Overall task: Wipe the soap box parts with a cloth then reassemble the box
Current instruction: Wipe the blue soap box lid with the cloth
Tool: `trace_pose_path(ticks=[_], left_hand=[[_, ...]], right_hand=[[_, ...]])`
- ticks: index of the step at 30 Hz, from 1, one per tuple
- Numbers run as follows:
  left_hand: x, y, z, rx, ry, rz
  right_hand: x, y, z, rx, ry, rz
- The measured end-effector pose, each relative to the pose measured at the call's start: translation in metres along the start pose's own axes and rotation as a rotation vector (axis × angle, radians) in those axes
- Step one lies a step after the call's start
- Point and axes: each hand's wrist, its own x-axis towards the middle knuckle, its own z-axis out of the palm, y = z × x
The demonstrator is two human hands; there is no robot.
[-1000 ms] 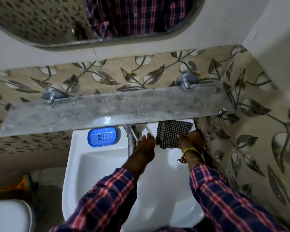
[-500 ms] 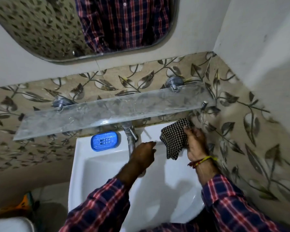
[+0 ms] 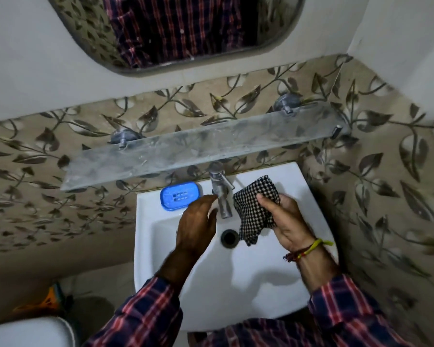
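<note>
A blue soap box (image 3: 181,195) with a slotted top lies on the back left ledge of the white sink (image 3: 308,196). My right hand (image 3: 283,221) grips a black-and-white checked cloth (image 3: 254,209), which hangs over the basin to the right of the tap. My left hand (image 3: 197,224) hovers palm down over the basin with relaxed fingers, just right of and below the soap box and close to the tap, holding nothing.
A steel tap (image 3: 221,191) stands at the sink's back centre, above the drain hole (image 3: 229,237). A glass shelf (image 3: 198,151) juts out over the sink's rear edge. A mirror (image 3: 181,28) hangs above. Leaf-patterned tiled walls close in at the right. A white toilet (image 3: 28,331) sits lower left.
My right hand has lifted the cloth off the sink's back right ledge and brought it forward over the basin. My left hand has drifted left toward the soap box. The view has tilted down.
</note>
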Motion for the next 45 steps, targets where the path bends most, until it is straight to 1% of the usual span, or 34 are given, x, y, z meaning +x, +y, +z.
trace_pose_path(ticks=[3, 5, 8, 11, 14, 16, 19, 22, 24, 27, 33, 38, 42, 45], left_hand=[[-0.01, -0.032, -0.012, -0.038, 0.069, -0.041], [-0.019, -0.053, -0.023, -0.088, 0.07, -0.104], [-0.03, -0.09, -0.04, -0.163, 0.05, -0.194], [-0.033, -0.125, -0.053, -0.247, 0.026, -0.286], [-0.023, -0.153, -0.054, -0.304, -0.014, -0.352], [-0.012, -0.165, -0.053, -0.357, -0.051, -0.357], [0.009, -0.176, -0.048, -0.424, -0.135, -0.329], [0.028, -0.181, -0.04, -0.47, -0.221, -0.294], [0.035, -0.183, -0.035, -0.476, -0.236, -0.285], [0.039, -0.184, -0.031, -0.413, -0.233, -0.273], [0.039, -0.182, -0.027, -0.43, -0.113, -0.269], [0.036, -0.167, -0.035, -0.454, -0.028, -0.236], [0.028, -0.139, -0.049, -0.453, 0.002, -0.137], [0.015, -0.116, -0.055, -0.48, 0.054, -0.082]], right_hand=[[-0.014, 0.007, 0.023, -0.028, 0.028, -0.061], [-0.022, 0.014, 0.034, -0.015, 0.07, -0.086], [-0.035, 0.027, 0.05, 0.088, 0.132, -0.096], [-0.047, 0.035, 0.066, 0.207, 0.13, -0.024], [-0.054, 0.04, 0.082, 0.228, 0.107, 0.021], [-0.054, 0.04, 0.093, 0.232, 0.136, 0.04], [-0.052, 0.041, 0.105, 0.278, 0.149, 0.133], [-0.046, 0.044, 0.108, 0.265, 0.094, 0.207], [-0.044, 0.044, 0.107, 0.235, 0.098, 0.233], [-0.043, 0.045, 0.101, 0.221, 0.122, 0.291], [-0.04, 0.044, 0.087, 0.232, 0.093, 0.358], [-0.035, 0.039, 0.081, 0.277, 0.033, 0.376], [-0.031, 0.03, 0.076, 0.253, -0.012, 0.334], [-0.031, 0.023, 0.069, 0.224, -0.019, 0.284]])
